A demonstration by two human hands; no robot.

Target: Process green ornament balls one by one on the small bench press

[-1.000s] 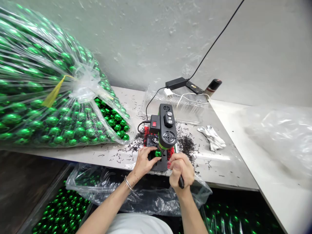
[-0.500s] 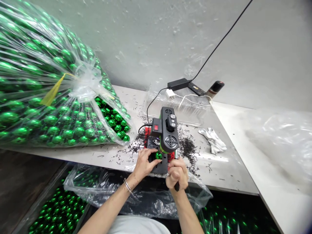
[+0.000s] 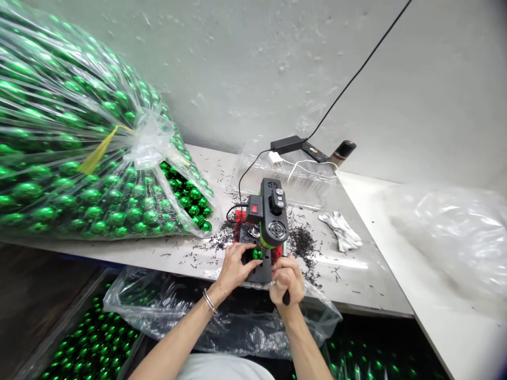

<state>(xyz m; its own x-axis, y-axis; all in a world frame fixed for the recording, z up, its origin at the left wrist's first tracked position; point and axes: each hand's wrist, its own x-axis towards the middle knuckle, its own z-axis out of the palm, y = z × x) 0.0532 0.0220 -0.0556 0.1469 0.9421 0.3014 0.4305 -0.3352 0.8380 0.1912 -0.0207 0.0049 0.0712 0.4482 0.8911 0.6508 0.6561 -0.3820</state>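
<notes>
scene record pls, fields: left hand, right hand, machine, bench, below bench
left hand: left hand holds a green ball on the base of the small black machine
right hand: right hand closed around a dark handle at the machine's front right
machine: upright on the white bench, red switch on its side, cable running to a black adapter
bench: large clear bag of green balls on the left, dark shavings around the machine, white gloves to the right
below bench: more green balls in a plastic-lined bin
</notes>
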